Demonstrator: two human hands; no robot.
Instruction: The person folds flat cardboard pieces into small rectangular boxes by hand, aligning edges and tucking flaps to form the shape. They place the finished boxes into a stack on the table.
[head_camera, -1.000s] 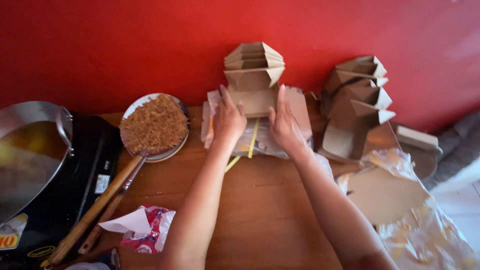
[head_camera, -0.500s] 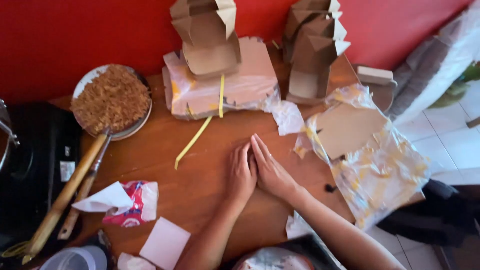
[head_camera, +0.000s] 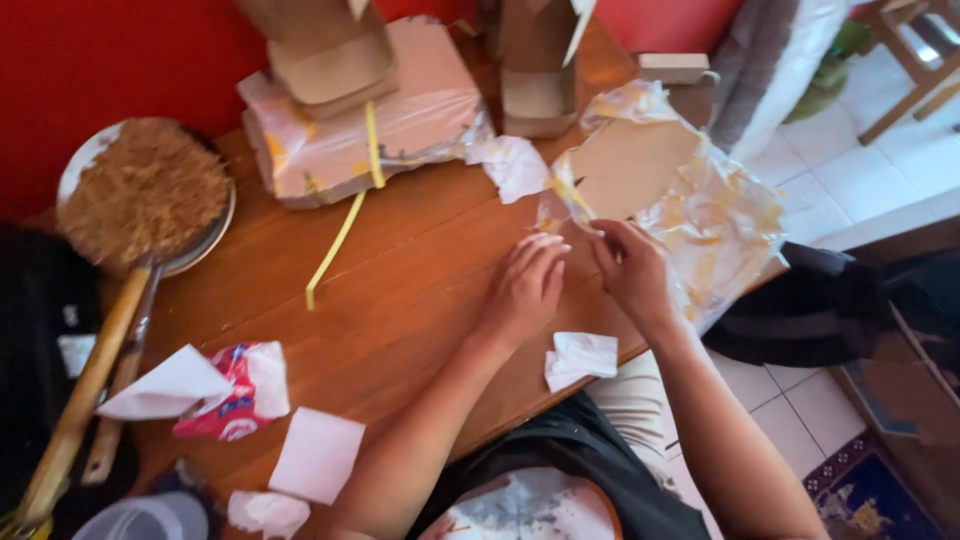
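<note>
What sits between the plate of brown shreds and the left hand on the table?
Head view: a yellow strip lies on the wooden table between the plate and the left hand; otherwise bare wood.

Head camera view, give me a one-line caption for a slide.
Both hands, left hand and right hand, reach the torn plastic wrap around flat cardboard on a wooden table.

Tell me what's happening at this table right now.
A person's left hand and right hand are at the edge of a clear plastic wrapper holding flat brown cardboard. A second wrapped bundle, with folded cardboard boxes on it, lies further back on the wooden table, beside a plate of brown shreds.
</note>
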